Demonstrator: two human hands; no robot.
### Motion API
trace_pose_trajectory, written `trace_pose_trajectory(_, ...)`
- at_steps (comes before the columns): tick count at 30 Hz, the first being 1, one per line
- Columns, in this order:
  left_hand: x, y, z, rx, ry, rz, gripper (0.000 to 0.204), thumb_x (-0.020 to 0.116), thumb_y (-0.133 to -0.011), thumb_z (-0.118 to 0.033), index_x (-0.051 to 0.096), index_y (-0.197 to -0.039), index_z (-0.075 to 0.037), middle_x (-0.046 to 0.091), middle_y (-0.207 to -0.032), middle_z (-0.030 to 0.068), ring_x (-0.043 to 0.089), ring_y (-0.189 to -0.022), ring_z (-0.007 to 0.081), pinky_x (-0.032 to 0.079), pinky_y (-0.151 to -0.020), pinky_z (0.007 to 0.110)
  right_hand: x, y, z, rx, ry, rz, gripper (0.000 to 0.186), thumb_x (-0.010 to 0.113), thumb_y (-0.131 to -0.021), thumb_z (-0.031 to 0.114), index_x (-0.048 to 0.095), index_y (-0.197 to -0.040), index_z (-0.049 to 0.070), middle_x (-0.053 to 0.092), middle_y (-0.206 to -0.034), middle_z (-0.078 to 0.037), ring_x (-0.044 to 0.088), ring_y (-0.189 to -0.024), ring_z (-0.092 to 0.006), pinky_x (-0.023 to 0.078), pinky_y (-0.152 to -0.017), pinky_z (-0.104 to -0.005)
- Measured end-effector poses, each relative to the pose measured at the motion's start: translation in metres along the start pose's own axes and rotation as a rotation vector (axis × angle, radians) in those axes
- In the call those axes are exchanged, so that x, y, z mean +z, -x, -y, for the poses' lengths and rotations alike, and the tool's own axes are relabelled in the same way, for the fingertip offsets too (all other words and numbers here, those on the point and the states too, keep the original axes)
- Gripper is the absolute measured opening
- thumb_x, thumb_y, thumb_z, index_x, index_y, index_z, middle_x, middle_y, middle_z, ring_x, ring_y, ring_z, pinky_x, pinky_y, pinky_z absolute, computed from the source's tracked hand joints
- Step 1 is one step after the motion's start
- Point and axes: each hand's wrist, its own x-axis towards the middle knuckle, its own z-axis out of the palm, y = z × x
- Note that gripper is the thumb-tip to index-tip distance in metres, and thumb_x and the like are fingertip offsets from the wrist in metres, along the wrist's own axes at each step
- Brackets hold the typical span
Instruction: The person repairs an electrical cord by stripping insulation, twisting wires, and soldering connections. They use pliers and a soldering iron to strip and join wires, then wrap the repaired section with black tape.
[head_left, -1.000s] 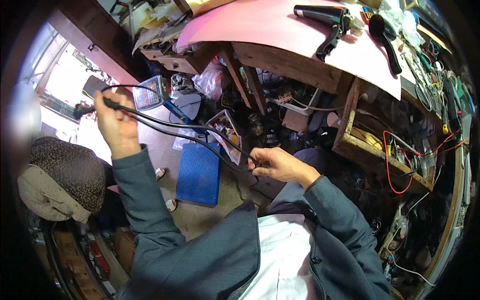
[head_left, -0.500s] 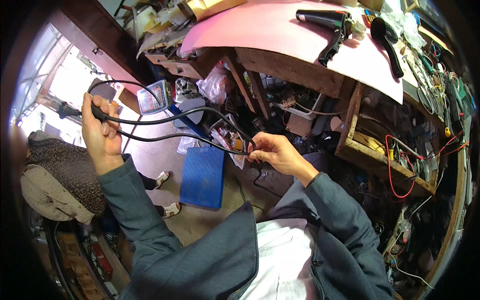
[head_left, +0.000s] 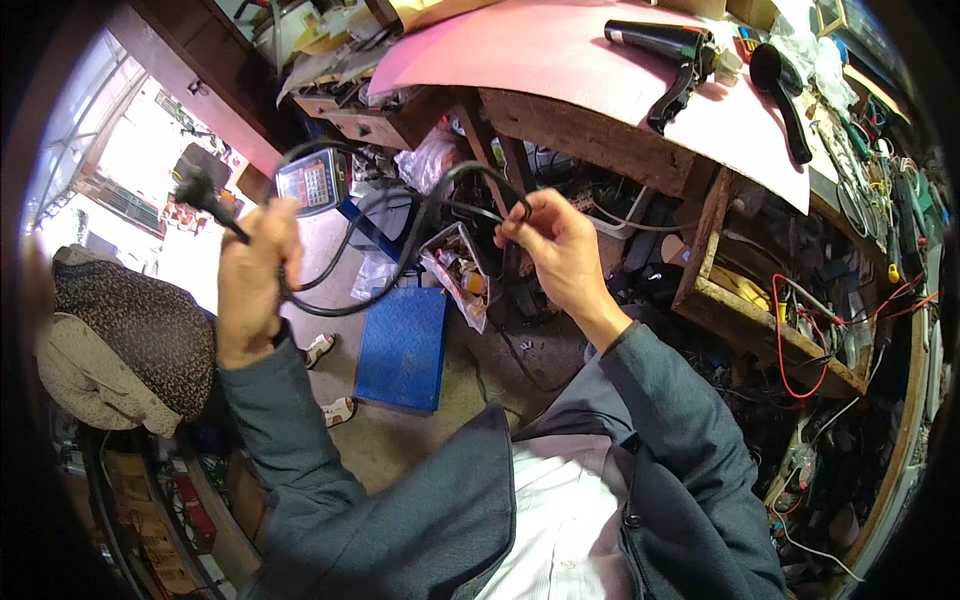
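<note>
My left hand [head_left: 258, 285], smeared a little by motion, is closed round a black power cord [head_left: 425, 218]. The cord's blurred plug end [head_left: 203, 192] sticks out beyond that hand, up to the left. Between my hands the cord hangs in loose loops, and a tail of it drops below the right hand toward the floor. My right hand [head_left: 553, 243] pinches the cord between thumb and fingers, in front of the workbench. On the bench's pink sheet [head_left: 570, 70] lie a black hair dryer [head_left: 665, 42] and a separate black curved handle piece [head_left: 783, 103], apart from both hands.
A blue platform scale [head_left: 402, 345] stands on the floor, its keypad display [head_left: 312, 183] behind. An open wooden drawer [head_left: 775, 325] with red wires juts out at right. Hand tools [head_left: 900, 205] crowd the bench's right end. At left is another person in speckled clothing [head_left: 130, 325].
My left hand has moved right and down, its fingers turned over the cord. The right hand has risen slightly. The cord has slackened into deeper loops.
</note>
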Motion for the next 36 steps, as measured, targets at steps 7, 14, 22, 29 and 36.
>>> trace_pose_trajectory(7, 0.084, 0.017, 0.024, -0.223, -0.031, 0.189, 0.028, 0.073, -0.092, -0.020, 0.071, -0.110, 0.002, 0.070, -0.088, -0.0001, 0.058, -0.069, 0.0060, 0.047, -0.063, 0.020, 0.050, -0.018, 0.063, 0.070, -0.307, -0.020, 0.009, 0.067, -0.091, 0.004, 0.058, -0.095, 0.004, 0.068, -0.087, -0.005, 0.064, -0.078, -0.0100, 0.053, -0.063, -0.0227)
trace_pose_trajectory(14, 0.113, 0.013, 0.028, -0.054, 0.191, 0.148, 0.015, 0.071, -0.089, -0.002, 0.073, -0.103, 0.002, 0.073, -0.097, 0.0055, 0.066, -0.082, 0.0091, 0.053, -0.074, 0.024, 0.060, -0.020, 0.091, -0.060, -0.234, 0.043, 0.011, 0.070, -0.089, 0.004, 0.064, -0.097, 0.000, 0.070, -0.085, -0.006, 0.067, -0.079, -0.0110, 0.054, -0.068, -0.0233)
trace_pose_trajectory(22, 0.103, 0.004, 0.036, -0.155, 0.763, 0.218, 0.013, 0.073, -0.089, -0.008, 0.070, -0.100, -0.002, 0.070, -0.089, 0.0013, 0.064, -0.074, 0.0071, 0.050, -0.064, 0.020, 0.056, -0.022, 0.098, -0.136, -0.184, 0.146, 0.008, 0.076, -0.081, -0.005, 0.069, -0.087, -0.005, 0.068, -0.111, -0.015, 0.066, -0.100, -0.0177, 0.055, -0.089, -0.0279)
trace_pose_trajectory(29, 0.117, 0.015, 0.043, -0.205, 0.646, 0.080, 0.013, 0.071, -0.088, -0.005, 0.066, -0.100, -0.006, 0.063, -0.079, -0.0041, 0.057, -0.060, 0.0031, 0.044, -0.053, 0.016, 0.042, -0.012, 0.083, -0.217, 0.038, 0.273, 0.024, 0.079, -0.082, 0.014, 0.075, -0.101, 0.000, 0.073, -0.104, -0.013, 0.065, -0.107, -0.0183, 0.051, -0.089, -0.0310)
trace_pose_trajectory(36, 0.084, -0.010, 0.047, -0.167, 0.810, -0.219, 0.026, 0.054, -0.102, -0.027, 0.060, -0.099, -0.002, 0.046, -0.050, -0.0040, 0.035, -0.033, 0.0033, 0.026, -0.030, 0.020, -0.003, -0.002, 0.122, -0.215, 0.739, 0.287, 0.054, 0.082, -0.078, 0.019, 0.063, -0.127, 0.005, 0.066, -0.123, -0.019, 0.066, -0.112, -0.0305, 0.054, -0.089, -0.0388)
